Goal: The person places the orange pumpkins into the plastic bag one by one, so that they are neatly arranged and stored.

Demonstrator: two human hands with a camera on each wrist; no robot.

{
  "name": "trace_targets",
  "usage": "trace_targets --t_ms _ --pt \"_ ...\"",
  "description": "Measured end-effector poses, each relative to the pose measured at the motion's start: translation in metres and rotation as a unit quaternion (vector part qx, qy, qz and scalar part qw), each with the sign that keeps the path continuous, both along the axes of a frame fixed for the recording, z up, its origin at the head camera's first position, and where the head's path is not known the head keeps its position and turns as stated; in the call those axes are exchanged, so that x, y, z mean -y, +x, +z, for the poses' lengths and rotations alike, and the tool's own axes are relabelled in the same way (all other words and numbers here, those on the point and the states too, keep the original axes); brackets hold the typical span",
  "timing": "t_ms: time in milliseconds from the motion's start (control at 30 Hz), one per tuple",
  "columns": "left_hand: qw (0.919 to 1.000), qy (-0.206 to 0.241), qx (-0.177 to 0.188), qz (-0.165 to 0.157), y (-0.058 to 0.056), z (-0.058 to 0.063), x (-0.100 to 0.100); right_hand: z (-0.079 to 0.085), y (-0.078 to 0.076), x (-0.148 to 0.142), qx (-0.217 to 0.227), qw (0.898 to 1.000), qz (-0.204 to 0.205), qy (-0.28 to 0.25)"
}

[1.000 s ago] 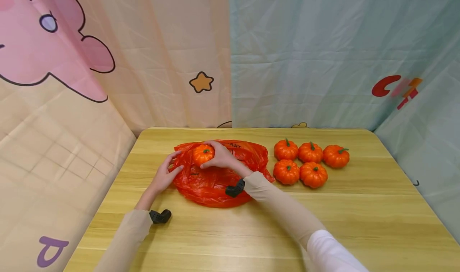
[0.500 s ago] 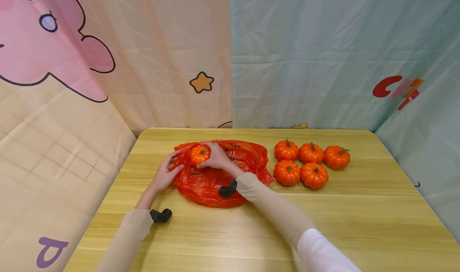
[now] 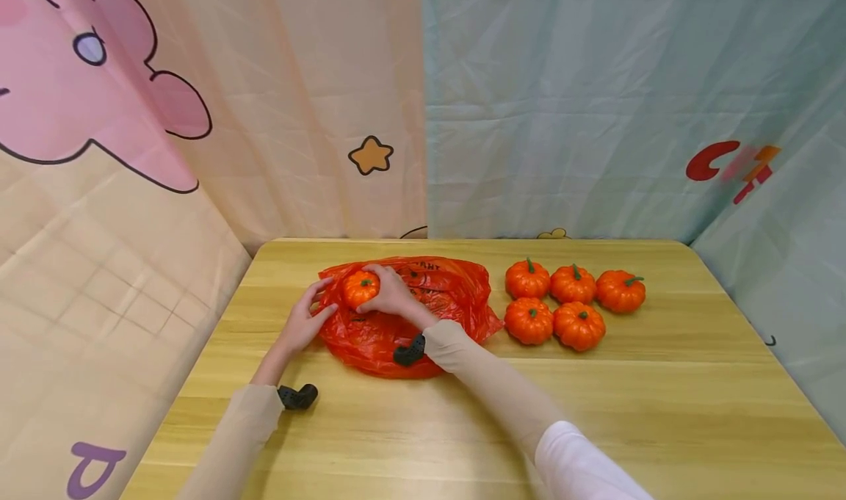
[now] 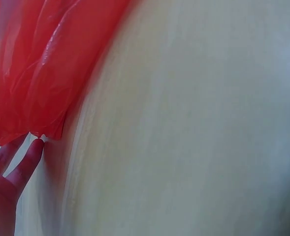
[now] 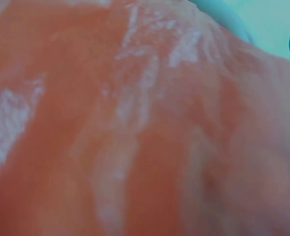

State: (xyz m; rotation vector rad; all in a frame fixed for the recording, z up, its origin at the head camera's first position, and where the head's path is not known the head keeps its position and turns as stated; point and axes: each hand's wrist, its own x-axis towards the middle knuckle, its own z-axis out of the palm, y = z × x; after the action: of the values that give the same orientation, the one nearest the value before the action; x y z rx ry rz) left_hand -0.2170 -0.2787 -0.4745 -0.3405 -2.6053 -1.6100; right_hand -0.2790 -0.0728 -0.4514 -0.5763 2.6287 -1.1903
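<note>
My right hand (image 3: 391, 293) grips a small orange pumpkin (image 3: 360, 288) with a green stem, fingers over its far side and thumb in front. The pumpkin is at the left part of a crumpled red plastic bag (image 3: 396, 346) lying on the table. At the bag's left edge, my left hand (image 3: 304, 324) has its thumb and fingers spread apart, fingertips touching the plastic. In the left wrist view, two fingers of the left hand (image 4: 12, 177) reach the bag's edge (image 4: 46, 98). Blurred red plastic (image 5: 95, 123) fills most of the right wrist view.
Right of the bag, several more pumpkins (image 3: 579, 325) stand close together in two rows. The wooden table (image 3: 396, 441) reaches back to printed fabric curtains (image 3: 562, 103). A black wrist device (image 3: 299, 397) sits at the left cuff.
My right hand has moved a little left and slightly down, carrying the pumpkin toward the bag's left side. The left hand has stayed at the bag's edge.
</note>
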Motion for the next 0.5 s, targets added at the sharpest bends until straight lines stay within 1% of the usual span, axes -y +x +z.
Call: trace_targets --t_ms 233,500 --pt "0.9999 0.015 -0.005 0.000 0.0014 -0.0028 -0.0014 0.0007 0.0040 0.0020 -0.001 1.000 -0.008 0.020" --pt "0.9999 0.002 -0.002 0.014 0.0011 -0.0037 0.0000 0.0009 0.0040 0.0023 0.000 1.000 -0.007 0.012"
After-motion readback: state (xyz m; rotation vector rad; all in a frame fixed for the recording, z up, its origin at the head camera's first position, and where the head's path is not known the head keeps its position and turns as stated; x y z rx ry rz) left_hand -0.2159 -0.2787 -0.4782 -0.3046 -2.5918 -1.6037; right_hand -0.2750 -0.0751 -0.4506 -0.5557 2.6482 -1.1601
